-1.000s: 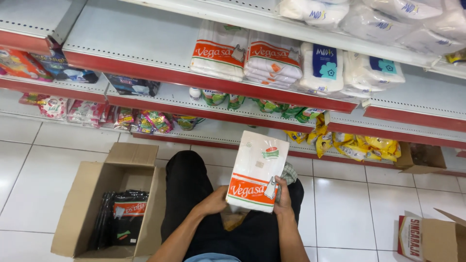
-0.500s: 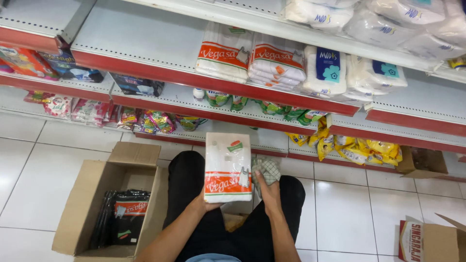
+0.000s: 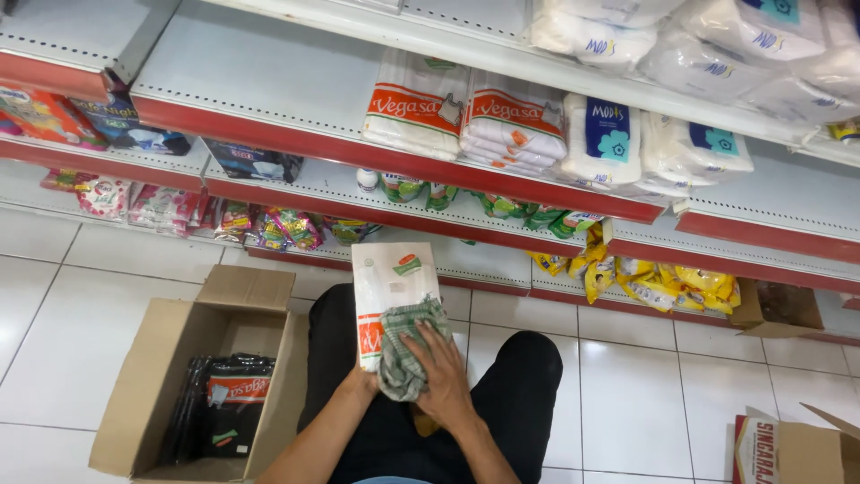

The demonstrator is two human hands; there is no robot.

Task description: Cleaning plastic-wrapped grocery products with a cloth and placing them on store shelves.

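I hold a white plastic packet with an orange band (image 3: 387, 287) upright over my lap. My left hand (image 3: 362, 381) grips its lower edge from behind and is mostly hidden. My right hand (image 3: 441, 375) presses a grey-green checked cloth (image 3: 405, 350) flat against the packet's front, fingers spread over the cloth. More packets of the same white and orange kind (image 3: 466, 121) lie stacked on the shelf above.
An open cardboard box (image 3: 166, 358) with black packets (image 3: 222, 403) stands on the tiled floor at my left. Red-edged white shelves (image 3: 358, 157) carry white bags, colourful sachets and yellow packets (image 3: 667, 280). Another carton (image 3: 793, 453) sits at the lower right.
The packet has turned upright and come closer to my lap. My right hand with the cloth moved from the packet's side onto its front face.
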